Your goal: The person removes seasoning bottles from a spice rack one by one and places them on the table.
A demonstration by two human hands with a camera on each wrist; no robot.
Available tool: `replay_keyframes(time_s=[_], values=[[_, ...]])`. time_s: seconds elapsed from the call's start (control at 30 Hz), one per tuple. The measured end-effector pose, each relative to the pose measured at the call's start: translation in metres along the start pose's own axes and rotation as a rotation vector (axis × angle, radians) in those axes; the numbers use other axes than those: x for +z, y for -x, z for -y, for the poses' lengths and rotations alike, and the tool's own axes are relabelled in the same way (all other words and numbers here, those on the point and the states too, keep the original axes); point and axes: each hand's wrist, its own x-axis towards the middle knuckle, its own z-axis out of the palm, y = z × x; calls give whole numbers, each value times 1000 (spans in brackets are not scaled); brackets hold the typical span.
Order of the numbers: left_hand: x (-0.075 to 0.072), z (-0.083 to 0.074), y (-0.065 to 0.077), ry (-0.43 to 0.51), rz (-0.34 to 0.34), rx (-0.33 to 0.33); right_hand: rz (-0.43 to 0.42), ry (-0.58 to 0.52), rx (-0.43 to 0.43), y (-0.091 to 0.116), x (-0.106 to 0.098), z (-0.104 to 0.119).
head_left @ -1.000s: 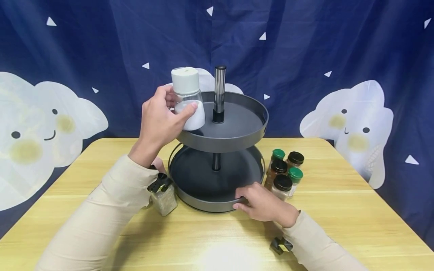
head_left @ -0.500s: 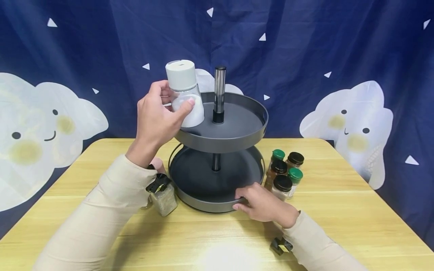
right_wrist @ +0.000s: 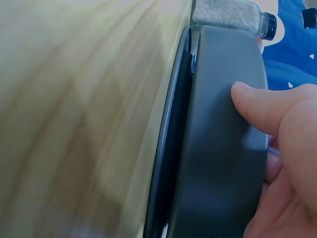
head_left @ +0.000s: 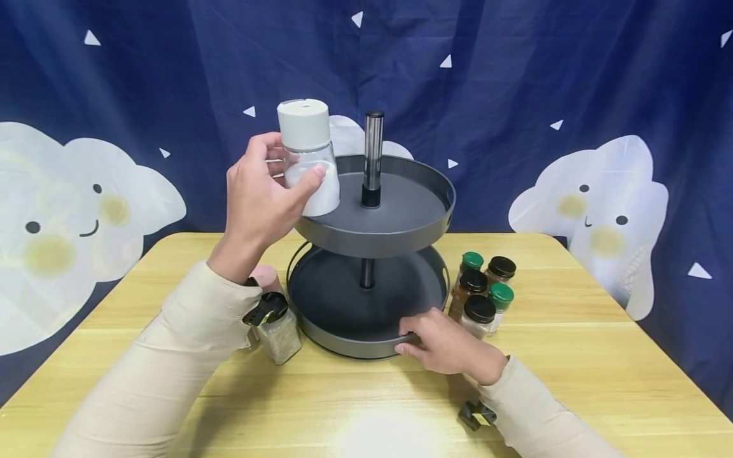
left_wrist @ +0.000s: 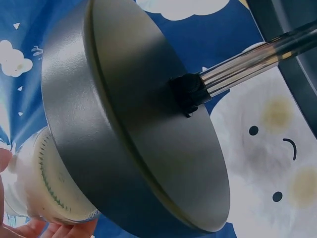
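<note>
My left hand (head_left: 260, 191) grips a clear glass shaker (head_left: 312, 168) of white powder with a white cap, thumb on the near side and fingers behind. The shaker is held slightly tilted at the left rim of the upper tier (head_left: 389, 232) of a dark grey two-tier round rack. In the left wrist view the shaker's base (left_wrist: 57, 183) shows beside the tier's outer wall. With thumb outside and fingers over the rim, my right hand (head_left: 443, 343) pinches the front right edge of the lower tier (head_left: 349, 346); the right wrist view shows the thumb (right_wrist: 252, 101) against its wall.
Several spice jars with black caps (head_left: 480, 309) and green caps (head_left: 501, 293) stand right of the rack. At its left, partly behind my left wrist, are a square glass jar (head_left: 282, 338) and a pink-topped container (head_left: 265, 278). A metal post (head_left: 373, 149) rises through both tiers.
My left hand has moved the shaker up and left, from over the upper tier's left part toward its left rim. The right hand keeps its hold on the lower tier.
</note>
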Motion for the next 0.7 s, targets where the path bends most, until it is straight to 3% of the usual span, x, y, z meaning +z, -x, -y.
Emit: replay_keyframes(time_s=[0.43,0.7], values=[[-3,0,6,35,-17,24,-6,8,-5,0,0,1],[-7,4,6,11,-28,-5,6,1,0,0,0,0]])
